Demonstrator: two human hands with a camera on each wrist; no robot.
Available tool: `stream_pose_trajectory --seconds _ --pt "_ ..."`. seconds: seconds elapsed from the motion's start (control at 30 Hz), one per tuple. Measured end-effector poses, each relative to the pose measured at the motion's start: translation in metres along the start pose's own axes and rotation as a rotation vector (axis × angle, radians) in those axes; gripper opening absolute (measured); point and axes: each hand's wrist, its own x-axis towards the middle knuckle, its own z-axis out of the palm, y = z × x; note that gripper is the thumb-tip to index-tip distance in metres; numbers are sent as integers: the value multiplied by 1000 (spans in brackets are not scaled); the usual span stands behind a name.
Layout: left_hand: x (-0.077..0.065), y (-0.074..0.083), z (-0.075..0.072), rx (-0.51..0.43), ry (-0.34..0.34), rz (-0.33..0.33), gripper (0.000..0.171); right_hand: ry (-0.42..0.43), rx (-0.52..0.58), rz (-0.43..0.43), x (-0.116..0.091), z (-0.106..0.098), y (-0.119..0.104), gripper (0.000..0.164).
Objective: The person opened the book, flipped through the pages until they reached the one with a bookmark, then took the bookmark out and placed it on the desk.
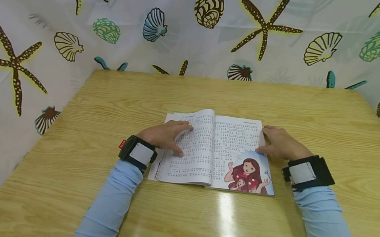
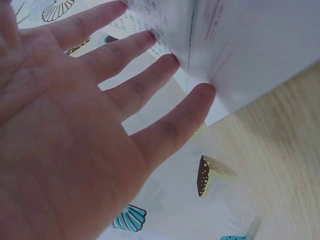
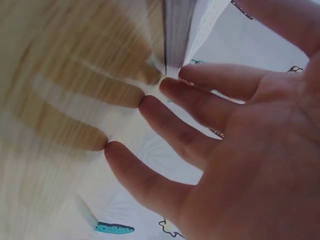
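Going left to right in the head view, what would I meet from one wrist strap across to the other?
Left wrist strap, left hand, open book, right hand, right wrist strap.

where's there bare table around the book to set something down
Bare table lies behind the book, up to the patterned cloth; in front of it, between the left sleeve and right sleeve; and outside either sleeve. It's crowded at the book's sides, where the left hand and right hand rest.

Book (image 1: 215, 152) from above, wrist close-ups, seemingly tilted
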Motion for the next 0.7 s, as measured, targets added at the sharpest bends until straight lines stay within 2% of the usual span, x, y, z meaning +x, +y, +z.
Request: stream_pose_trajectory --seconds 0.3,0.43,0.6,0.7 --pt "-1 0 -1 -11 1 6 88 17 -1 -5 1 0 -6 55" --pt "-1 0 -1 -9 2 11 88 22 -51 20 0 0 -13 49" --pt "-1 0 0 -6 6 15 88 30 -149 46 -3 2 -19 57" --pt "-1 0 0 -4 5 14 88 71 -156 -3 -4 4 -21 57"
